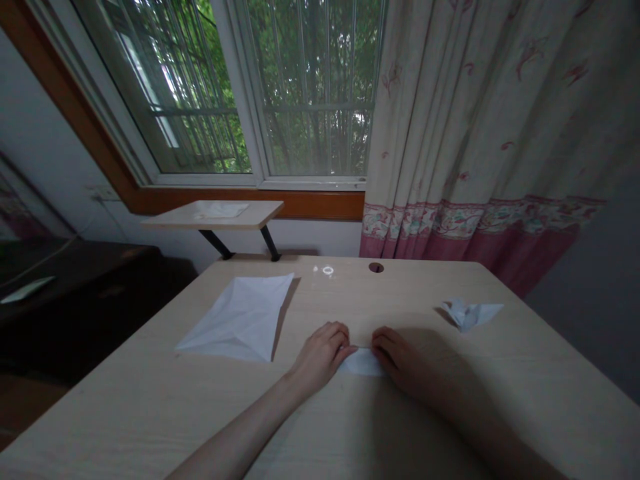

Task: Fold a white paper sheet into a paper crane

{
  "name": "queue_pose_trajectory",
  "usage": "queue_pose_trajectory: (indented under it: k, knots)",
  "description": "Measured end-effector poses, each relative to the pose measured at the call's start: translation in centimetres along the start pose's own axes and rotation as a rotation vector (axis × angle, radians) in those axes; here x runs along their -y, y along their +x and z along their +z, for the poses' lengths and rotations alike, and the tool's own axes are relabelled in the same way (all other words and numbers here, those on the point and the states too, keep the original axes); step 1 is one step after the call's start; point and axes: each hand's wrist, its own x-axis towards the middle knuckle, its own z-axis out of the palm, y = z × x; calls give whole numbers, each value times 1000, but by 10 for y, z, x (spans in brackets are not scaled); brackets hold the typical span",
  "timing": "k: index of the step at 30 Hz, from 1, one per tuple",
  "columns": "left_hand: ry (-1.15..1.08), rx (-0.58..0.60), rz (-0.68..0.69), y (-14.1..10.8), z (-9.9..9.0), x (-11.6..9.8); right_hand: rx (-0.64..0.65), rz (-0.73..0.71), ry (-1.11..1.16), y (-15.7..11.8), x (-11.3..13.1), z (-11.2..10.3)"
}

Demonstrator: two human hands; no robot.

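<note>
From my end, I see the left hand [323,353] and right hand [400,359] grasping the small paper [364,364] by its far edge on the desk [310,437], probably to steady it, with the sheet [240,320] and folded piece [467,317] lying aside, likely out of their way.

small paper [363,363] partly covered by left hand [323,350] and right hand [400,357], curtain [480,133] cut off above
</note>
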Motion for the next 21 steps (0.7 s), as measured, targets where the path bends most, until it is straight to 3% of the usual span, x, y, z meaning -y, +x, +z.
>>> queue_pose_trajectory:
  k: [8, 13, 21]
  knots:
    - [187, -31, -94, -1, 5, 3, -3, -13, -42, -3, -6, 8]
    - [199, -2, -154, 0, 3, 0, 125, -124, -75, -5, 1, 2]
    - [187, -5, -149, 1, -3, 4, 93, -37, -133, -4, 1, 9]
